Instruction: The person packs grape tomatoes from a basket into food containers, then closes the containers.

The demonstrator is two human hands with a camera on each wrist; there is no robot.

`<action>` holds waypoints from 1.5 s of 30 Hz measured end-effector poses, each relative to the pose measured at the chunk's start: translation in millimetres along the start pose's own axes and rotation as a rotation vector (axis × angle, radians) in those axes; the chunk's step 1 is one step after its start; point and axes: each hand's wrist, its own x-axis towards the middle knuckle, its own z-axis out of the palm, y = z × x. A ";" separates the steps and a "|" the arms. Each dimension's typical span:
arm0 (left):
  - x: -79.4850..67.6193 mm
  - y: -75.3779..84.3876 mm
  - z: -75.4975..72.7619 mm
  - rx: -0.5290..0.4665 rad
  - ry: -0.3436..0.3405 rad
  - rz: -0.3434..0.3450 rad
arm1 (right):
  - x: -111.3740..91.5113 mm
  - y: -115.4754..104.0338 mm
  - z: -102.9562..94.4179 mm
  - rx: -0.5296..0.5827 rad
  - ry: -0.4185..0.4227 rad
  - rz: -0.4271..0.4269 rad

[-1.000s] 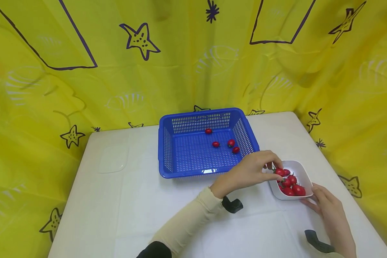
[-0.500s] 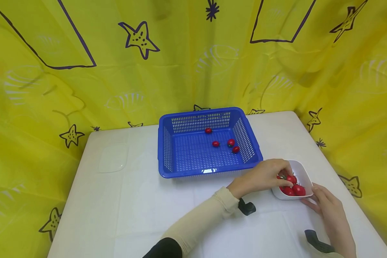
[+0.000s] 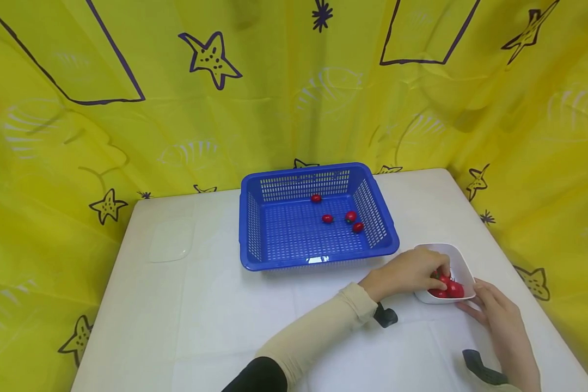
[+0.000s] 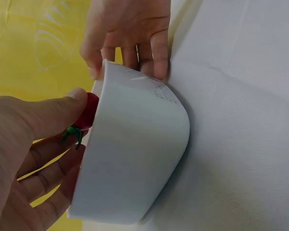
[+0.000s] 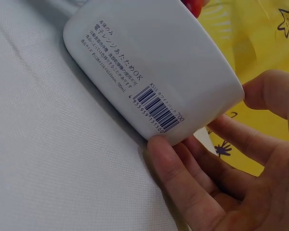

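A white rectangular plastic container (image 3: 461, 267) stands at the right of the table, holding several red cherry tomatoes (image 3: 454, 289). My left hand (image 3: 411, 271) reaches over its left rim; in the left wrist view, thumb and fingers pinch a cherry tomato (image 4: 89, 111) with green sepals, just at the rim. The right hand (image 3: 501, 313) grips the container's near right corner, thumb at the rim and fingers against the side and underneath, as the right wrist view shows beside the printed barcode (image 5: 158, 109). Part of the container's inside is hidden behind the left hand.
A blue perforated basket (image 3: 318, 263) stands at the back middle of the white table (image 3: 235, 326), with several cherry tomatoes (image 3: 351, 216) on its floor. A clear, flat lid (image 3: 171, 240) lies at the left. A yellow patterned curtain (image 3: 264, 125) hangs behind.
My left hand has moved right and slightly down, deeper over the container and its tomatoes. The right hand keeps its grip on the corner; the basket and its tomatoes stay put.
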 end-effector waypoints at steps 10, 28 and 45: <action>5.5 1.6 7.9 0.169 -0.015 0.012 | 1.6 1.9 -1.1 0.030 -0.003 -0.005; 2.0 4.5 6.0 0.381 -0.001 0.033 | 1.3 4.7 -0.4 0.061 0.002 -0.021; -9.2 21.9 -18.4 0.305 -0.055 -0.033 | 0.0 2.2 -1.2 0.058 -0.009 -0.001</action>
